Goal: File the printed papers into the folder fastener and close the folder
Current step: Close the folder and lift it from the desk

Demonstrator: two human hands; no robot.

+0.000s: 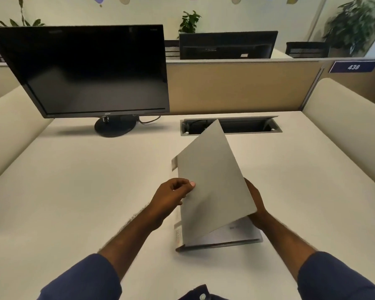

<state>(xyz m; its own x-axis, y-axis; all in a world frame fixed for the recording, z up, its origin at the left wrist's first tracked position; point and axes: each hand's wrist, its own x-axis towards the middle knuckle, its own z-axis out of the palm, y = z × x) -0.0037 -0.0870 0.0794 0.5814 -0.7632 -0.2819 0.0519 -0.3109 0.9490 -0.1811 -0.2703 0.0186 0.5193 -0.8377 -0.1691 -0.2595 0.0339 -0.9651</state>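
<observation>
The flat grey card folder point(212, 187) lies near the middle of the desk, just in front of the person, with its spine along the left side and its front cover raised at a steep angle. Under the cover, the white printed papers point(236, 231) lie flat on the back cover; only their near right corner shows, and the fastener itself is hidden. Judging from this, the papers look already seated and the work appears to be at the closing stage, though the pictures cannot confirm the fastener is done up.

The left hand point(171, 195) pinches the cover's left edge near the spine, thumb on the outer face. The right hand point(254, 202) is mostly behind the cover's right edge; it seems to support or hold that edge, but whether its fingers clasp it I cannot tell.

What is left, as I read it, is to swing the cover down onto the papers and press it flat.

The pale cream desk top point(95, 180) gives wide room to left, right and near side. On the far side, the cover's top corner overlaps a grey recessed cable tray point(247, 126) in view. The black flat monitor point(85, 70) stands far left, well apart, as do the beige partitions point(236, 87) beyond.
</observation>
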